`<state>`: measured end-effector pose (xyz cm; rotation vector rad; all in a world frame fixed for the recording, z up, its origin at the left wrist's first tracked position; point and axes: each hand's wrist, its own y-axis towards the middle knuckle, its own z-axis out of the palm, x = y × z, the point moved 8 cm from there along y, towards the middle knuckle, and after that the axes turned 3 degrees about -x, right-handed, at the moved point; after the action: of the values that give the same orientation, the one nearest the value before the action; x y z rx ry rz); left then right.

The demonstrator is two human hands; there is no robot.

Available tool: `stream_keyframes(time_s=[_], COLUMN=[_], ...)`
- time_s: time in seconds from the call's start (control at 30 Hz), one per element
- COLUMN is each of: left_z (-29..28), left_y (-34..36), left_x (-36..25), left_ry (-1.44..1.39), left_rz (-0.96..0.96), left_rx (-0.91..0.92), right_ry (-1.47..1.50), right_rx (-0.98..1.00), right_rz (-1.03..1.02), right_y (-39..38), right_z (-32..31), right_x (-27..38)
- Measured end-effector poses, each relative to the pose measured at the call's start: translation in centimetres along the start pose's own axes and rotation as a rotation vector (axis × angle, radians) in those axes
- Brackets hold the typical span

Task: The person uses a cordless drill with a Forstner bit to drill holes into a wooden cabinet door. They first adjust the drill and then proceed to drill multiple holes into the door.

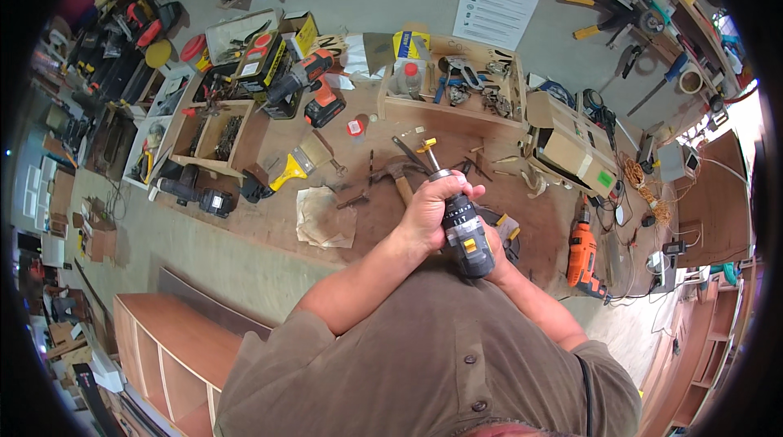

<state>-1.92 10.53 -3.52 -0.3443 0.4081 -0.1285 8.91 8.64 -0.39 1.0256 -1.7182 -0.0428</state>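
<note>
A black and grey cordless drill point(469, 243) is held up close to my chest, its chuck pointing away from me. A bit with a yellow tip point(428, 146) sticks out of the front. My left hand point(428, 213) is closed around the chuck, thumb over the top. At the drill's right side and underneath, my right hand point(493, 251) grips it, its fingers mostly hidden by the tool body. Beyond the hands, a hammer point(402, 180) lies on the brown workbench point(318, 168), near a yellow-handled paintbrush point(300, 161) and a stained cloth or paper point(325, 217).
An orange and black cordless drill point(314, 86) stands at the back left. A wooden tray point(457, 107) holds tools and a bottle. Left is a divided wooden box point(218, 134) of screws. An open cardboard box point(571, 139) and an orange corded drill point(581, 251) lie right, among cables.
</note>
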Motion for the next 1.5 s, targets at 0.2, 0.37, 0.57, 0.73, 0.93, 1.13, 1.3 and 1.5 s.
stream_keyframes(time_s=[0.2, 0.37, 0.57, 0.73, 0.93, 1.13, 1.3, 1.5], left_z=[0.7, 0.6, 1.7, 1.9, 2.4, 2.2, 1.8, 1.1], left_y=[-0.9, -1.2, -2.5, -3.8, -4.7, -4.7, -4.0, -2.9], left_x=[0.0, -0.1, -0.1, 0.0, -0.4, -0.3, 0.1, -0.3], left_ry=[0.002, 0.071, 0.085, 0.053, 0.161, 0.155, 0.074, 0.032], left_rz=[0.03, 0.036, 0.073, 0.037, 0.115, 0.187, 0.167, 0.08], left_rx=[0.069, 0.054, 0.109, 0.166, 0.134, 0.119, 0.132, 0.113], right_ry=[0.058, 0.054, -0.027, -0.029, 0.085, 0.026, -0.065, -0.072], right_rx=[0.03, 0.026, 0.024, 0.03, 0.035, 0.043, 0.022, -0.028], right_rz=[0.122, 0.08, 0.006, 0.001, 0.084, 0.044, -0.1, -0.114], right_y=[-0.7, -0.8, -1.3, -1.6, -1.8, -1.6, -0.8, -0.5], right_z=[0.1, 0.2, 0.1, 0.3, 0.4, 0.2, -0.5, -0.7], right_x=[-0.9, -0.7, -0.1, 0.4, 0.0, -0.5, 1.6, 2.3])
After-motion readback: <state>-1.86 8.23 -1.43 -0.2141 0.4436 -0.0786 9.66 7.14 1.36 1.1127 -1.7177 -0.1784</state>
